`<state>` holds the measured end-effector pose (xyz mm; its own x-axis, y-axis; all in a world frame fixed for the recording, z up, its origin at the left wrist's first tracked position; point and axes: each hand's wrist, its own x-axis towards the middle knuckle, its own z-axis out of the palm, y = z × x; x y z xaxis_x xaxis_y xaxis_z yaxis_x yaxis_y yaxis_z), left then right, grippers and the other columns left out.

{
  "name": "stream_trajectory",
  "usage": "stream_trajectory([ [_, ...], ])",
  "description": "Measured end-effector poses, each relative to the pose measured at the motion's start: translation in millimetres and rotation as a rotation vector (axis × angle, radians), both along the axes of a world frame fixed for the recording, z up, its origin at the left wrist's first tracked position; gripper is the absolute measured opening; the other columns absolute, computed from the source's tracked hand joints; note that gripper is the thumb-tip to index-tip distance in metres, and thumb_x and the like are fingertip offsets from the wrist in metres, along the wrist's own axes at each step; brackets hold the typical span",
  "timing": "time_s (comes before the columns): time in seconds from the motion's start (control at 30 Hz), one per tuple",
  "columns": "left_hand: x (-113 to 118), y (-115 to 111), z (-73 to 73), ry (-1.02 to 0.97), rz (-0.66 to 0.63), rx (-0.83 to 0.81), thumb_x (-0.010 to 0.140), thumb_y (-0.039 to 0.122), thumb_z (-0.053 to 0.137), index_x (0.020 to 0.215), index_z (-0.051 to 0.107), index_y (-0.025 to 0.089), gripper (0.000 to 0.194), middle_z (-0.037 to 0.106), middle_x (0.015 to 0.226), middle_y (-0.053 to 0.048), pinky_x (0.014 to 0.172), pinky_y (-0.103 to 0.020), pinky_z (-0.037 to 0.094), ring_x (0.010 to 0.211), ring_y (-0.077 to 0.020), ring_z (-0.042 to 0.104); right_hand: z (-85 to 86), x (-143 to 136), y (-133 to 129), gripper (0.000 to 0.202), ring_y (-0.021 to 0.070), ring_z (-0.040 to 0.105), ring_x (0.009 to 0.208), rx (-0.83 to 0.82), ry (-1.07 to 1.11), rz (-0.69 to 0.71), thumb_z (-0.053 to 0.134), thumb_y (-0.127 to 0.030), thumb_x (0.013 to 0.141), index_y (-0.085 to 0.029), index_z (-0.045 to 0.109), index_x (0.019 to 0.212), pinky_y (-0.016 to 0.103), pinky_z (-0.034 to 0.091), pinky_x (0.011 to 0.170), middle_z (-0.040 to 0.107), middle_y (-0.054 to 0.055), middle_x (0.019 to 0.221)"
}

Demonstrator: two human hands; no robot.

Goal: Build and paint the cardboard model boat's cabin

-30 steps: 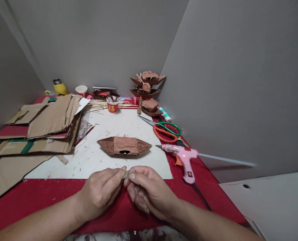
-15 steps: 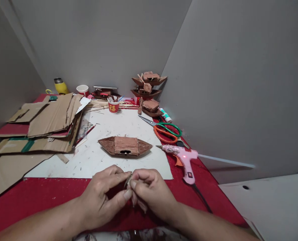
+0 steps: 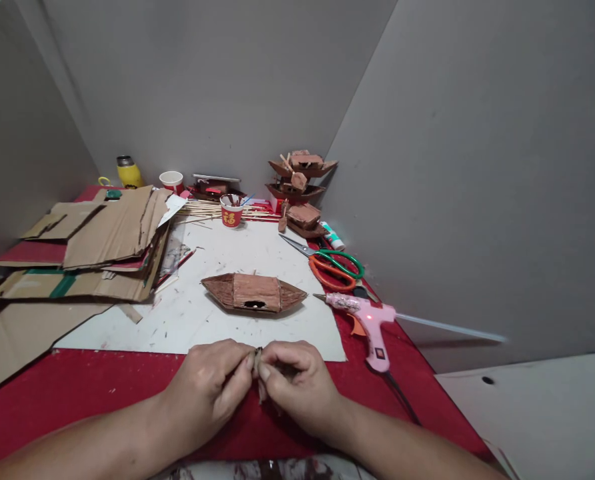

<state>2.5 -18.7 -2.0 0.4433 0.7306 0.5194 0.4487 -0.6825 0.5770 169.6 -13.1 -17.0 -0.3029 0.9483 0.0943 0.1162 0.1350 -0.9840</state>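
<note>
My left hand (image 3: 208,383) and my right hand (image 3: 300,385) meet in front of me over the red cloth. Both pinch a small piece of cardboard (image 3: 258,363), tan and mostly hidden by the fingers; a narrow end hangs below the fingertips. Just beyond the hands, a brown model boat (image 3: 255,293) with a covered cabin and a dark hole in its near side rests on a white sheet (image 3: 177,327). To the right lies a pink glue gun (image 3: 372,327), its light glowing red and a clear glue stick (image 3: 447,328) sticking out of its back.
Scissors (image 3: 335,263) with green and orange handles lie beyond the glue gun. Torn cardboard sheets (image 3: 110,233) are stacked at left. Along the back stand a red paper cup (image 3: 231,212), thin wooden sticks (image 3: 202,211), a yellow bottle (image 3: 129,173) and more model boats (image 3: 305,217). Grey walls enclose the table.
The left fingers have drawn in from a looser, more stretched hold to a tight pinch on the cardboard piece. The view has shifted slightly, while the boat and tools lie as before.
</note>
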Motion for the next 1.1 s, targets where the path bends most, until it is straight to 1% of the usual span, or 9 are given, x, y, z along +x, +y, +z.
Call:
stream_trajectory([
  [0.23,-2,1,2.7,-0.037,0.050,0.035,0.089,0.007,0.047,0.082,0.055,0.017,0.015,0.061,0.067,0.000,0.058,-0.020,0.042,0.059,-0.0104,0.055,3.8,1,1,0.017,0.0097,0.045,0.041,0.129,-0.024,0.027,0.053,-0.018,0.072,-0.018,0.053,0.054,0.022,0.034,0.044,0.052,-0.001,0.046],
  [0.4,-7,0,-2.3,0.057,0.009,0.171,0.090,0.009,0.046,0.091,0.056,0.015,0.011,0.063,0.072,-0.004,0.061,-0.024,0.045,0.063,-0.0145,0.057,2.1,-1,-1,0.026,0.0088,0.044,0.035,0.023,-0.013,0.090,0.049,-0.029,0.085,-0.018,0.052,0.062,0.021,0.036,0.038,0.051,-0.003,0.046],
  [0.5,-9,0,-4.4,0.120,-0.006,0.197,0.090,0.009,0.046,0.092,0.057,0.013,0.012,0.063,0.070,-0.005,0.059,-0.026,0.045,0.061,-0.0155,0.057,0.8,-2,-1,0.031,0.0079,0.043,0.033,-0.019,-0.026,0.098,0.045,-0.033,0.090,-0.019,0.049,0.063,0.019,0.035,0.036,0.049,-0.004,0.045],
  [0.6,-9,1,-2.8,0.134,-0.027,0.097,0.091,0.011,0.046,0.091,0.058,0.014,0.013,0.062,0.069,-0.004,0.058,-0.026,0.044,0.061,-0.0155,0.057,1.4,-2,-1,0.032,0.0071,0.041,0.034,0.008,-0.052,0.091,0.043,-0.027,0.091,-0.019,0.048,0.061,0.018,0.034,0.037,0.047,-0.005,0.044],
  [0.73,-7,2,1.7,0.089,-0.081,-0.100,0.091,0.013,0.046,0.089,0.059,0.015,0.014,0.064,0.072,-0.003,0.063,-0.024,0.045,0.065,-0.0139,0.058,4.3,0,1,0.030,0.0074,0.042,0.039,0.131,-0.084,0.082,0.046,-0.020,0.087,-0.018,0.051,0.058,0.019,0.035,0.043,0.046,-0.005,0.046],
  [0.83,-5,2,3.0,0.098,-0.083,-0.135,0.090,0.013,0.045,0.083,0.059,0.015,0.017,0.063,0.068,-0.003,0.060,-0.023,0.043,0.061,-0.0130,0.056,4.9,1,1,0.028,0.0088,0.045,0.044,0.239,-0.096,0.066,0.048,-0.018,0.084,-0.017,0.052,0.056,0.021,0.035,0.047,0.049,-0.003,0.048],
  [0.93,-6,5,3.9,0.021,-0.036,-0.163,0.091,0.015,0.044,0.076,0.057,0.015,0.020,0.059,0.065,-0.001,0.058,-0.023,0.040,0.058,-0.0119,0.052,4.6,3,-3,0.029,0.0093,0.047,0.045,0.328,-0.087,0.065,0.047,-0.018,0.084,-0.017,0.053,0.056,0.021,0.036,0.048,0.052,-0.002,0.049],
  [1.03,-9,11,7.3,-0.127,0.068,-0.293,0.093,0.020,0.041,0.067,0.053,0.017,0.029,0.052,0.059,0.002,0.055,-0.022,0.038,0.054,-0.0101,0.047,5.6,6,-7,0.028,0.0091,0.049,0.042,0.394,-0.075,0.088,0.048,-0.018,0.082,-0.017,0.056,0.056,0.021,0.037,0.047,0.054,-0.002,0.047],
  [1.1,-11,14,10.3,-0.193,0.088,-0.392,0.094,0.024,0.040,0.066,0.053,0.017,0.032,0.049,0.056,0.003,0.052,-0.022,0.037,0.052,-0.0095,0.044,7.2,7,-9,0.027,0.0096,0.052,0.042,0.413,-0.074,0.097,0.048,-0.018,0.082,-0.018,0.058,0.058,0.021,0.039,0.047,0.056,-0.001,0.047],
])
